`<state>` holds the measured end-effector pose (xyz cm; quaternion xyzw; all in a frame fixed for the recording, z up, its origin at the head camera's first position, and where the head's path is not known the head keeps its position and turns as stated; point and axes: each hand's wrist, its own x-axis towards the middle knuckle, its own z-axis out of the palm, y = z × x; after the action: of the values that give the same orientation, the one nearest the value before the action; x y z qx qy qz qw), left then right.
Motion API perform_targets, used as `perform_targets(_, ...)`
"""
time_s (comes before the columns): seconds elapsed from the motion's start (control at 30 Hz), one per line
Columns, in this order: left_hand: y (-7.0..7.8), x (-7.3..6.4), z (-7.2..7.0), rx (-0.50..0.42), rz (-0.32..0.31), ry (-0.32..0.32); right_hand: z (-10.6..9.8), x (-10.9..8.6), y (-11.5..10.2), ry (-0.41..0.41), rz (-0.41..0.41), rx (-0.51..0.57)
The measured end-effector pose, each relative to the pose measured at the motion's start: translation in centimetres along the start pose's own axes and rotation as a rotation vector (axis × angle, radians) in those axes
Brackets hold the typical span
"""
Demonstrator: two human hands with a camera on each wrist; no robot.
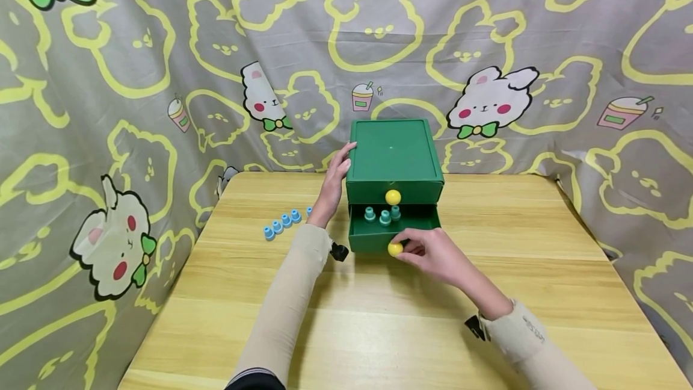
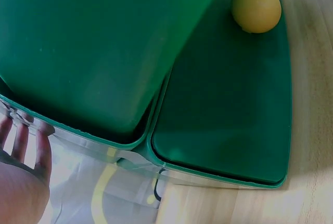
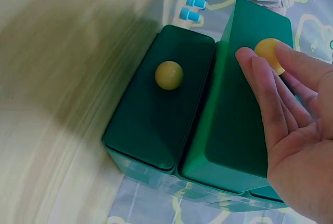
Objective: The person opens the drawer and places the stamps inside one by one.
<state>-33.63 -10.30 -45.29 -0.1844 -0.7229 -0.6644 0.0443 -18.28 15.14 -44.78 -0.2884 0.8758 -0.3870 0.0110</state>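
Fingers of my right hand [image 1: 433, 254] pinch the lower drawer's yellow knob [image 1: 394, 249]; my left hand [image 1: 332, 188], fingers straight, braces the green drawer box [image 1: 392, 155].

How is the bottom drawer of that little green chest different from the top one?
The bottom drawer is pulled out, while the top drawer sits shut, flush with the chest. The bottom drawer shows three small teal pieces inside; the top drawer's inside is hidden. The right hand pinches the bottom drawer's knob, whereas the top drawer's knob is untouched. Both are green with a round yellow knob.
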Motion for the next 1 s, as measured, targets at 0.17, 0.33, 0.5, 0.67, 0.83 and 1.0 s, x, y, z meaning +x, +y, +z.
perform_targets(0.17,0.1,-0.1,0.0,0.015,-0.001,-0.001,-0.2,0.3,0.2,0.001,-0.003,-0.003)
perform_targets(0.33,-0.1,0.0,0.0,0.019,0.002,-0.004,-0.3,0.7,0.2,-0.001,0.010,0.000)
perform_targets(0.5,-0.3,0.1,0.0,0.022,-0.004,-0.001,-0.5,1.0,0.3,0.000,0.019,0.006)
perform_targets(0.67,-0.2,0.0,0.0,0.026,-0.005,0.003,-0.5,1.3,0.5,-0.005,0.028,0.004)
perform_targets(0.83,-0.2,0.0,0.0,0.030,0.001,0.006,-0.6,1.5,0.7,-0.008,0.032,0.017)
perform_targets(1.0,-0.2,0.0,0.0,0.017,0.003,-0.001,-0.8,1.8,0.8,-0.012,0.035,0.025)
